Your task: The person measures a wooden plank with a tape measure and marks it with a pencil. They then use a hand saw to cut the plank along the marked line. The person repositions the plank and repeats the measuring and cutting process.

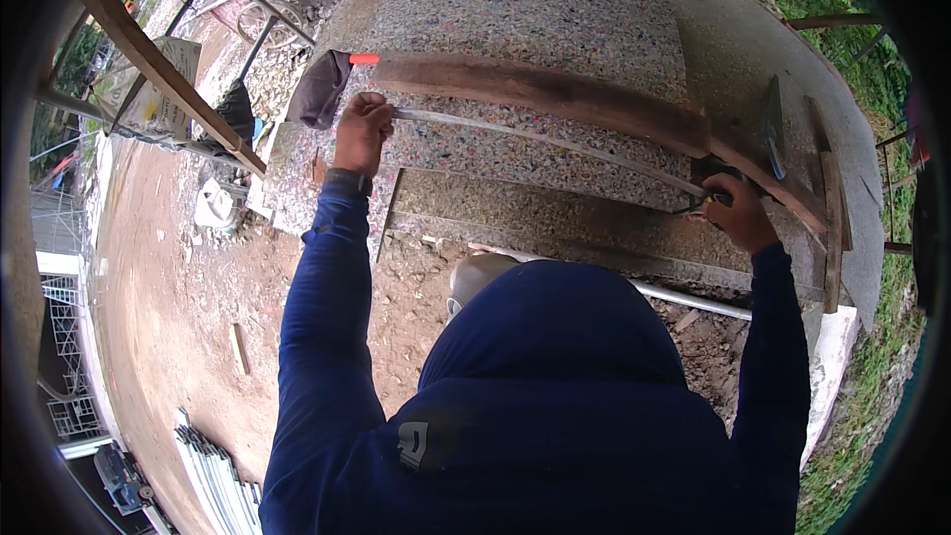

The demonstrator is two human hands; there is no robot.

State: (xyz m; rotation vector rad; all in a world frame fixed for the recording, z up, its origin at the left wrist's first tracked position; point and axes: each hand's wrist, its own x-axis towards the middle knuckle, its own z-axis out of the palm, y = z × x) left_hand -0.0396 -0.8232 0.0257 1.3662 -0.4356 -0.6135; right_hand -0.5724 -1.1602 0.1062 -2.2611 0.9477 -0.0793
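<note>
Head view: the left hand point(365, 129) pinches the end of a pale tape blade point(515, 129), the right hand point(738, 213) wraps round its dark case point(727, 184), and they're spread wide, seemingly to keep it straight alongside the wooden plank point(525, 86) just beyond them.

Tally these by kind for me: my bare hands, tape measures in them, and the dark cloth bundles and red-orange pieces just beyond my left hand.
Bare hands: 2 (left hand, right hand)
Tape measure: 1
Dark cloth bundle: 1
Red-orange piece: 1
Total: 5
</note>
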